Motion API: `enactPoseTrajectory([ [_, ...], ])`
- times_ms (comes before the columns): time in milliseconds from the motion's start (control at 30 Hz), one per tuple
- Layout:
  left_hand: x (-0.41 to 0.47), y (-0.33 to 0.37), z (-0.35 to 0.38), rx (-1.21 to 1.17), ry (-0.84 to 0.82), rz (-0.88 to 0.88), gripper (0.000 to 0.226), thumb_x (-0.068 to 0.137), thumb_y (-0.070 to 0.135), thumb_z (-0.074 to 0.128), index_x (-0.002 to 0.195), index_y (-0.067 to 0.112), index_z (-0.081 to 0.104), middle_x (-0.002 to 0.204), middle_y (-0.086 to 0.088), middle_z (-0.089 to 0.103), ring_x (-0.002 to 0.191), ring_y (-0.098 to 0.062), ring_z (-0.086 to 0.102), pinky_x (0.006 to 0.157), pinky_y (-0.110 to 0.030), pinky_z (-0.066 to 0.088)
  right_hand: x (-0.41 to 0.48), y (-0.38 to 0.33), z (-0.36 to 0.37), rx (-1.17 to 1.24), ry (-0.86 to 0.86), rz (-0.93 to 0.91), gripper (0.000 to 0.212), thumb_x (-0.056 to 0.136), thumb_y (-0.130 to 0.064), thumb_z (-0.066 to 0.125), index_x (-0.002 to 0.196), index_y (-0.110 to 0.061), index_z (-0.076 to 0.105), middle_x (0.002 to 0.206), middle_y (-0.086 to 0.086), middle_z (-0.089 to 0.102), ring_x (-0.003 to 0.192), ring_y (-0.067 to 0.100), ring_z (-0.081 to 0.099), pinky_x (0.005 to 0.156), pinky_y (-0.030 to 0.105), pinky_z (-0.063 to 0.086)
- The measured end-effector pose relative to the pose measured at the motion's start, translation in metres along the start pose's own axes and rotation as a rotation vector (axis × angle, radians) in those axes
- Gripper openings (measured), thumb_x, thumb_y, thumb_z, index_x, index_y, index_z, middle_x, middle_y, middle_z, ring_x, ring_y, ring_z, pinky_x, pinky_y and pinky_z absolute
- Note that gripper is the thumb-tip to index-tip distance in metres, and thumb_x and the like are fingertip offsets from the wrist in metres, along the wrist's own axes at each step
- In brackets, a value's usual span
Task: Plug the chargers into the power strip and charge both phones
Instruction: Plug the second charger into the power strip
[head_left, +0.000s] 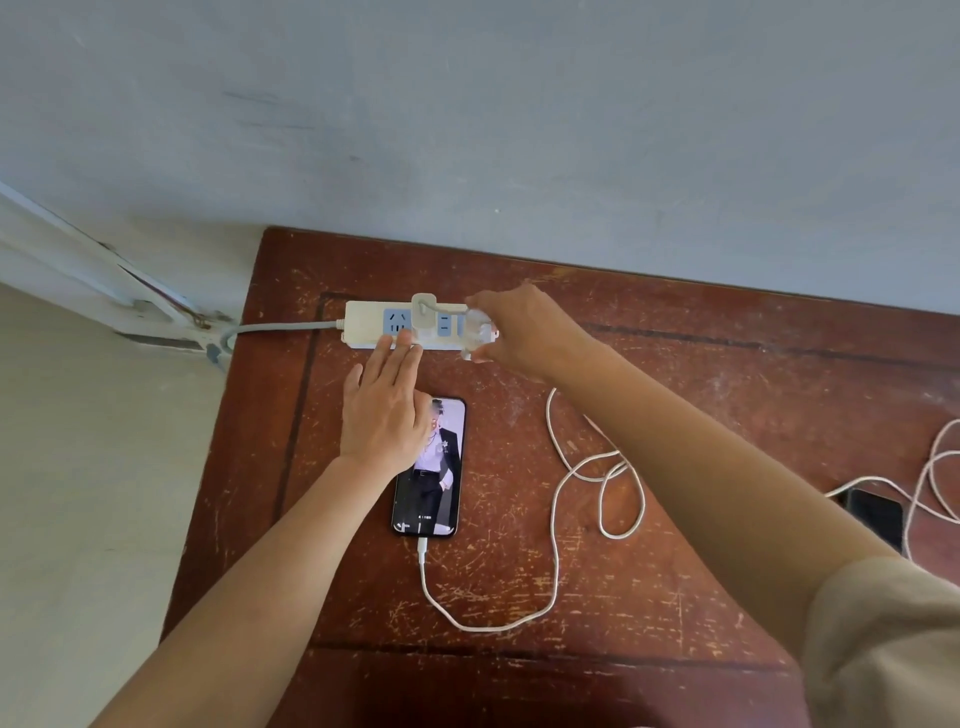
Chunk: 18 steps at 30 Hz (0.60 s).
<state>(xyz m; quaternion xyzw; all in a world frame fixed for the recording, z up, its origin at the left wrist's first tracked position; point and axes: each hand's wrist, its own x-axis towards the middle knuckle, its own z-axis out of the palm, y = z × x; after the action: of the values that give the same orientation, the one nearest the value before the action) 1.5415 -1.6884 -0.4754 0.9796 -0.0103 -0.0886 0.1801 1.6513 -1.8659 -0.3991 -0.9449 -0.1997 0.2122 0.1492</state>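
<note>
1. I see the strip (374, 323) lying along the far side of the table (701, 395), at about 11 o'clock from the table's middle, its grey cord (280, 328) running off the left edge toward 9 o'clock.
2. A white charger (425, 317) sits plugged into the strip near its middle, with a blue socket bare to its left.
3. My left hand (382, 410) lies flat, fingers (400, 353) straight and close together, tips pressing the strip's near edge just below that charger. It clamps nothing.
4. My right hand (524, 327) is at the strip's right end, at 3 o'clock from the plugged charger. Its fingers are pinched on a second charger (480, 332), blurred, held at the last socket; I cannot tell whether it is seated.
5. The lit phone (434, 478) lies at 6 o'clock from the strip, partly under my left wrist, with a white cable (555, 545) plugged into its near end and looping out toward 3 o'clock.
6. A dark phone (878, 514) lies at the right edge, at 4 o'clock, partly hidden by my right arm, with a second cable (935, 467) coiled beside it.
</note>
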Motion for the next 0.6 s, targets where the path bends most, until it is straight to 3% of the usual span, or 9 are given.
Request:
enactPoseTrajectory([
  [233, 0.002, -0.003, -0.003, 0.020, -0.048, 0.009, 0.055, 0.101, 0.021, 0.040, 0.154, 0.008, 0.030, 0.166, -0.009, 0.021, 0.154, -0.027, 0.013, 0.120, -0.056, 0.027, 0.002, -0.005, 0.007, -0.055, -0.008, -0.002, 0.063, 0.086, -0.031, 0.079, 0.142, -0.016, 0.054, 0.126, 0.015, 0.071, 0.112, 0.038, 0.067, 0.085, 0.044, 0.057],
  [400, 0.008, -0.006, -0.019, 0.154, -0.201, 0.023, 0.055, 0.103, 0.029, 0.036, 0.155, 0.014, 0.024, 0.169, -0.003, 0.008, 0.155, -0.022, 0.005, 0.122, -0.059, 0.020, -0.009, -0.007, 0.000, -0.246, 0.005, 0.004, 0.078, 0.089, -0.046, 0.072, 0.154, -0.022, 0.036, 0.149, 0.007, 0.054, 0.129, 0.032, 0.056, 0.093, 0.046, 0.051],
  [500, 0.001, 0.004, -0.034, 0.232, -0.177, 0.022, 0.051, 0.104, 0.032, 0.035, 0.151, 0.014, 0.032, 0.168, -0.007, 0.015, 0.154, -0.025, 0.013, 0.120, -0.062, 0.020, -0.035, -0.003, 0.000, -0.168, 0.188, 0.055, 0.092, 0.087, -0.039, 0.074, 0.159, -0.015, 0.021, 0.166, 0.015, 0.021, 0.145, 0.035, 0.036, 0.107, 0.049, 0.043],
  [600, -0.023, 0.029, -0.040, 0.234, -0.020, 0.014, 0.052, 0.103, 0.035, 0.038, 0.149, 0.013, 0.038, 0.164, -0.016, 0.025, 0.151, -0.033, 0.022, 0.118, -0.062, 0.024, -0.090, 0.015, 0.011, -0.021, 0.437, 0.141, 0.082, 0.094, -0.038, 0.065, 0.159, -0.016, 0.021, 0.168, 0.017, 0.013, 0.150, 0.036, 0.028, 0.116, 0.048, 0.035],
])
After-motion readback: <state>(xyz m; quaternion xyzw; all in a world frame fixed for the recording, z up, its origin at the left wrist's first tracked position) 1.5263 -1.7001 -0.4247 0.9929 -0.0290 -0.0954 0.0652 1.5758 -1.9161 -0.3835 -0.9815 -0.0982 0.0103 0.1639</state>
